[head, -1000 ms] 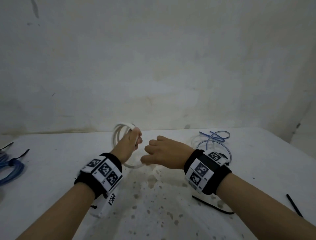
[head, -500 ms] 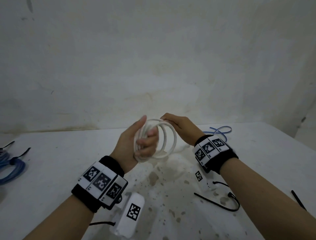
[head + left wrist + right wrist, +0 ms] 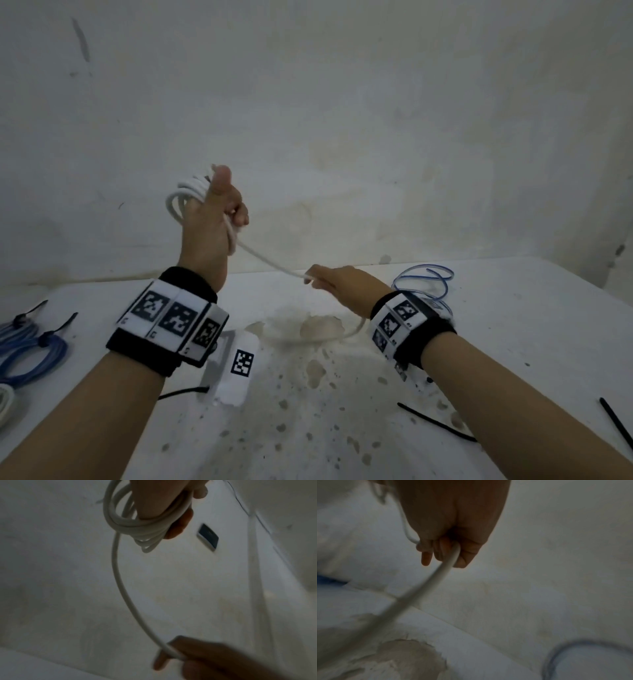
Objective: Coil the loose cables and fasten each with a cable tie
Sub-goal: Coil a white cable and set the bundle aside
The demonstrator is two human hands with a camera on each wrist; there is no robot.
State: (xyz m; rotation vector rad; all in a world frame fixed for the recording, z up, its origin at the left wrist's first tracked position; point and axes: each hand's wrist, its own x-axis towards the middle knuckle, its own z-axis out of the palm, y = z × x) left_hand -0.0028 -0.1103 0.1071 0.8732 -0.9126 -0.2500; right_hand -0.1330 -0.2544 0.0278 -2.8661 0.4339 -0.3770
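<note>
Gripping a bundle of white cable (image 3: 185, 200) loops, the left hand (image 3: 214, 219) is raised above the white table (image 3: 513, 342), thumb up and fingers curled round the coil; the left wrist view shows several turns wrapped together in that grasp (image 3: 145, 524). From the coil one free strand (image 3: 270, 262) runs down and to the right to the right hand (image 3: 337, 282), which is lower and nearer the tabletop. Its fingers (image 3: 441, 550) are curled round the strand, pinching it against the thumb, and the cable's remainder trails out below the hand and curves onto the table beneath the right wrist.

Just beyond the right wrist, on the far right of the table, lies a loose blue cable (image 3: 428, 284) in open loops. At the left edge rest coiled blue cables (image 3: 30, 356) fastened with black ties, and a bit of white coil (image 3: 5, 401) shows nearer at the same edge. Black cable ties (image 3: 435, 423) lie loose on the near right of the table, one (image 3: 616, 425) close to the right edge, and another black tie (image 3: 181, 392) pokes out near the left forearm. Both wrists wear black bands with square-patterned markers.
</note>
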